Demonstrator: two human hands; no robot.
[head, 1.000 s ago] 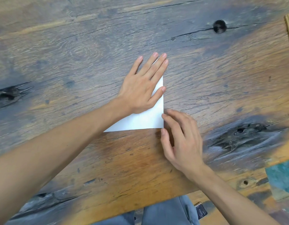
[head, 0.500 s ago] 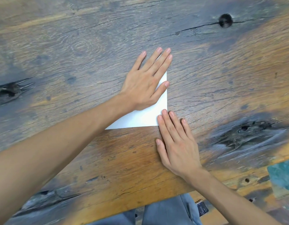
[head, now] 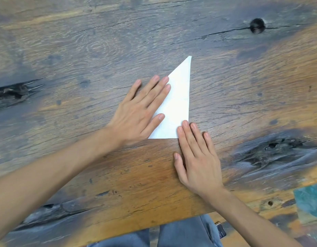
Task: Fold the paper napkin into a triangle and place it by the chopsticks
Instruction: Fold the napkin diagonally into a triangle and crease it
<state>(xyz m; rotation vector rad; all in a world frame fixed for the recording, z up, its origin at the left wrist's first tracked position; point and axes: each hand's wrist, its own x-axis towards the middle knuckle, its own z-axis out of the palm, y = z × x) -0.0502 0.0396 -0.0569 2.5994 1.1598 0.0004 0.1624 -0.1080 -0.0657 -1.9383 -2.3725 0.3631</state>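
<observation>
A white paper napkin (head: 179, 102), folded into a triangle, lies flat on the wooden table (head: 82, 50), its sharp tip pointing away from me. My left hand (head: 141, 111) rests flat, palm down, over the napkin's left slanted edge, fingers spread. My right hand (head: 195, 154) lies flat at the near right corner, with two fingertips pressing on that corner. Neither hand grips the paper. The chopsticks are out of view.
The table has a dark knot hole (head: 257, 28) at the far right and rough dark cracks at the left (head: 13, 91) and right (head: 277, 148). The table's near edge runs just above my grey-trousered legs (head: 182, 234).
My left hand has slid down and leftward along the fold, uncovering the napkin's far tip. My right hand moved from beside the corner onto it and stays there.
</observation>
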